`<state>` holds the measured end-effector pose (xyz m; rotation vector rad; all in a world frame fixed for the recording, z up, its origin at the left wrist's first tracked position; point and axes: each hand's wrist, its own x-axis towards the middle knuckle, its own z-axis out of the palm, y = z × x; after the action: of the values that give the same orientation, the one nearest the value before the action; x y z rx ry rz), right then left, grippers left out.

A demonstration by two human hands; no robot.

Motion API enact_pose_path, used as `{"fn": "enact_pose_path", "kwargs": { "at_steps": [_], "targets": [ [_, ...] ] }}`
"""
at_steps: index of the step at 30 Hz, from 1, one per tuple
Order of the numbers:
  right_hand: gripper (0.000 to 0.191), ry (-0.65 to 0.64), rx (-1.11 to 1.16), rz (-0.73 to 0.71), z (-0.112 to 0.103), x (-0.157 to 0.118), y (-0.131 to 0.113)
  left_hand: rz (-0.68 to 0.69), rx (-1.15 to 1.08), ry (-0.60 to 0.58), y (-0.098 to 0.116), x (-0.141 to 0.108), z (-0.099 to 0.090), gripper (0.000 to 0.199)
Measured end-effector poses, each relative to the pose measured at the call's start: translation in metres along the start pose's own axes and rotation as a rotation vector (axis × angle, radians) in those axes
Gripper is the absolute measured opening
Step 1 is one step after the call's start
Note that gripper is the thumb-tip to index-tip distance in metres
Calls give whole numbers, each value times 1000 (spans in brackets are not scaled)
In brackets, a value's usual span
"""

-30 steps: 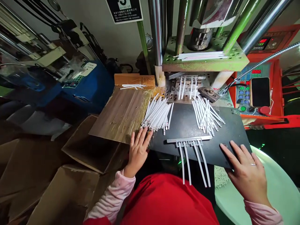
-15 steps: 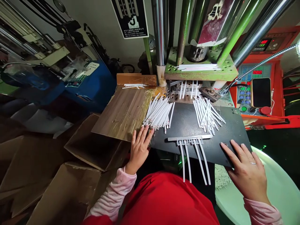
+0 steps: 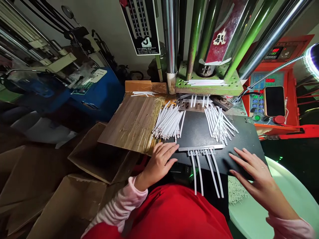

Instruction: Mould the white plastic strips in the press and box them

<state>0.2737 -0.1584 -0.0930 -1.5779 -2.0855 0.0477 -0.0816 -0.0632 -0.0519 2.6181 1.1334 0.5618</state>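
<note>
A metal bar (image 3: 201, 148) lies near the front edge of the black board (image 3: 194, 129), with several white strips (image 3: 211, 172) hanging from it over the edge. My left hand (image 3: 161, 161), fingers apart and empty, is just left of the bar's left end. Right of the bar, my right hand (image 3: 254, 174) is spread over the board's right part and holds nothing. Behind the bar lie a left pile of white strips (image 3: 168, 122) and a right pile of white strips (image 3: 219, 122). More strips stick out of the mould (image 3: 195, 103) under the press.
The green press plate (image 3: 209, 87) carries a row of strips. A wooden board (image 3: 129, 122) lies at the left, above open cardboard boxes (image 3: 99, 156). On the right are a control panel (image 3: 259, 93), a phone (image 3: 274, 101) and a pale green basin (image 3: 286, 192) holding white scraps.
My left hand has moved right, toward the metal bar. My right hand has shifted slightly left and turned, its fingers now pointing toward the bar. The press plate sits lower in view.
</note>
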Motion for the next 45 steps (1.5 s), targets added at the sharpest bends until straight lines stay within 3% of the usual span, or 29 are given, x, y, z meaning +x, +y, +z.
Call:
{"fn": "enact_pose_path", "kwargs": {
  "at_steps": [6,9,12,15,19,24,28,31,34,37,38,40,45],
  "targets": [
    [36,19,94,-124,24,47,-10,-25,-85,-96,13,39,20,30],
    [32,1,84,-83,24,56,-18,-45,-193,-193,6,46,9,23],
    [27,-39,183,-68,25,61,-32,21,-287,-340,-1,53,-11,19],
    [24,-72,357,-79,33,69,-47,104,-358,-438,2,66,-24,31],
    [18,-45,435,-104,48,77,-57,185,-452,-382,25,87,-22,50],
    [23,31,378,-136,58,77,-55,374,-226,-335,50,104,-2,26],
    [27,37,326,-129,61,75,-54,468,-90,-252,49,100,16,21],
    [26,3,312,-87,61,76,-56,486,-146,-119,45,90,12,17],
    [19,-60,346,-75,56,80,-61,364,-321,160,48,91,-14,21],
    [18,-152,417,-71,45,84,-60,152,-519,395,55,114,-42,30],
    [19,-178,447,-75,40,85,-56,81,-588,405,57,125,-46,31],
    [22,-173,460,-80,29,84,-40,-72,-732,318,55,148,-41,34],
    [48,39,49,61,13,78,32,-467,-1053,41,41,191,6,35]
  ]
}}
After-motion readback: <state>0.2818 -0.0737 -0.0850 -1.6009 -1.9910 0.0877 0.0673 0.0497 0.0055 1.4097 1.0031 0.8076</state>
